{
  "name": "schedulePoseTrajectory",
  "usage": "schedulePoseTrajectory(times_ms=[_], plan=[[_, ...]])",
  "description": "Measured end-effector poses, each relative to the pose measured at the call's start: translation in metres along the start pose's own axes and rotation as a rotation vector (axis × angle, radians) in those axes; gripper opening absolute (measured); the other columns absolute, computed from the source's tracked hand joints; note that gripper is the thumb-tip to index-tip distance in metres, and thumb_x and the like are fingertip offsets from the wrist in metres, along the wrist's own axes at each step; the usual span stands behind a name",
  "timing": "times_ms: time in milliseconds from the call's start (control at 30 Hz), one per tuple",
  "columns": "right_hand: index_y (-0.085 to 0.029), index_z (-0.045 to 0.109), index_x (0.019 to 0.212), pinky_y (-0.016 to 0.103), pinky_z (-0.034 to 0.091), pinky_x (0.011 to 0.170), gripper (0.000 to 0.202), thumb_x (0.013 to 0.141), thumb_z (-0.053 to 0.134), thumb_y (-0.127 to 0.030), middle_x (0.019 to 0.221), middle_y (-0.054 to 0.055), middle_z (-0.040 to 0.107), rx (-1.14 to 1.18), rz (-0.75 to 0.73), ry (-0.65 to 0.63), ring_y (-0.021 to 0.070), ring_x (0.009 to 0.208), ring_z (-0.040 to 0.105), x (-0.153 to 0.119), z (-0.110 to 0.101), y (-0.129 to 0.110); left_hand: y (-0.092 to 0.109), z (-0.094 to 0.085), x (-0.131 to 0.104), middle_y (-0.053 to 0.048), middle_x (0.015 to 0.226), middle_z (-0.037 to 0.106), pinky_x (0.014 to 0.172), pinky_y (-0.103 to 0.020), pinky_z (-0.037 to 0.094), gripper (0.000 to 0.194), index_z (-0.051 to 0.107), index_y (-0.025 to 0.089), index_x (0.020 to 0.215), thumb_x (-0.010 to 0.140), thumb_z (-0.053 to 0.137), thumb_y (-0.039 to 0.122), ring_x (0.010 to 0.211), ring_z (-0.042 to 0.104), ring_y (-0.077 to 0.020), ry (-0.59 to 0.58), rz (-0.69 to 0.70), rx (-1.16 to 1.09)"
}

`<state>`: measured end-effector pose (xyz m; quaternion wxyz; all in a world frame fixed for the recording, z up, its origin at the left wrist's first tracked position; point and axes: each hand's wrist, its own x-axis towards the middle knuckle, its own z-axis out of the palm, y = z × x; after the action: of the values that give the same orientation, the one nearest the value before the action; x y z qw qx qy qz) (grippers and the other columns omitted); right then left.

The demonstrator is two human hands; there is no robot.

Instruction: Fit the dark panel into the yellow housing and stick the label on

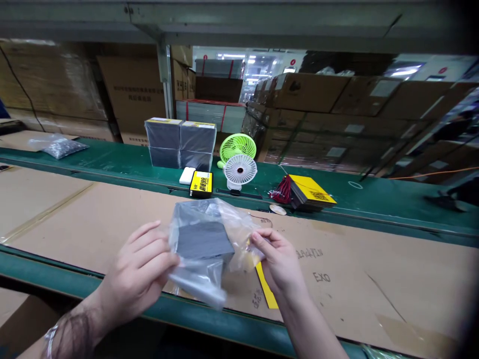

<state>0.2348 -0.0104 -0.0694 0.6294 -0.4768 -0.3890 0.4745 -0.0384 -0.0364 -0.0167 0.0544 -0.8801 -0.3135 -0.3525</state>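
1. While the left hand (pixel 139 271) pinches the clear plastic bag (pixel 209 244) at its left edge, keep the dark flat item (pixel 204 239) inside level above the cardboard sheet (pixel 374 269).
2. With the right hand (pixel 279 259) gripping the bag's right side, fingers closed on film, pull evenly so it stays taut.
3. Avoid snagging the yellow strip (pixel 266 289) beneath.

Bare cardboard (pixel 374 279) lies open left and right of the hands, while far across the counter (pixel 392 199) two small fans (pixel 239 167), stacked grey packs (pixel 180 143) and yellow cards (pixel 312 192) block passage.
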Motion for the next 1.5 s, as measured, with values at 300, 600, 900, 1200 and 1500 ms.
schedulePoseTrajectory(times_ms=[300,600,900,1200,1500], plan=[[-0.015,0.061,0.076,0.026,0.041,0.055,0.027,0.064,0.067,-0.039,0.063,0.001,0.059,-0.263,0.051,-0.02,0.0131,0.056,0.053,0.053,-0.004,0.061,-0.046,0.062,-0.085,-0.007,0.107,0.062,0.097,-0.043,0.036,0.026,0.062,0.022,0.089,0.071,0.055,0.006,0.112,0.05,-0.0257,0.186,-0.213,0.019],[-0.025,0.047,0.116,0.04,0.037,0.093,0.041,0.077,0.054,-0.034,0.118,0.007,0.051,-0.598,-0.445,-0.024,0.0206,0.109,0.047,0.032,0.018,-0.009,-0.033,0.066,-0.045,-0.007,0.111,0.06,0.097,-0.043,0.037,0.027,0.057,0.022,0.103,0.081,0.043,0.019,0.109,0.052,-0.0225,0.553,-0.837,-0.729],[-0.032,0.042,0.125,0.045,0.025,0.105,0.05,0.077,0.056,-0.027,0.132,0.001,0.043,-0.654,-0.295,-0.509,0.0202,0.123,0.036,0.023,0.018,-0.022,-0.025,0.038,-0.01,-0.006,0.109,0.06,0.096,-0.038,0.037,0.043,0.057,0.023,0.111,0.069,0.063,0.03,0.105,0.052,-0.0223,0.143,-0.962,-0.679],[-0.029,0.049,0.121,0.042,0.028,0.104,0.052,0.072,0.047,-0.01,0.126,0.001,0.049,-0.753,-0.454,-0.441,0.0188,0.119,0.041,0.031,0.04,-0.023,-0.032,0.03,-0.003,-0.003,0.078,0.062,0.079,-0.038,0.046,0.039,0.057,0.02,0.112,0.074,0.055,0.026,0.078,0.058,-0.017,0.025,-0.899,-0.594],[-0.021,0.067,0.095,0.035,0.038,0.093,0.026,0.08,0.051,-0.034,0.11,0.006,0.061,-0.54,-0.345,-0.364,0.02,0.103,0.054,0.063,0.057,-0.022,-0.032,0.043,0.009,-0.009,0.108,0.059,0.087,-0.035,0.042,0.037,0.058,0.017,0.104,0.068,0.051,0.012,0.098,0.055,-0.0197,0.207,-1.035,-1.144]])
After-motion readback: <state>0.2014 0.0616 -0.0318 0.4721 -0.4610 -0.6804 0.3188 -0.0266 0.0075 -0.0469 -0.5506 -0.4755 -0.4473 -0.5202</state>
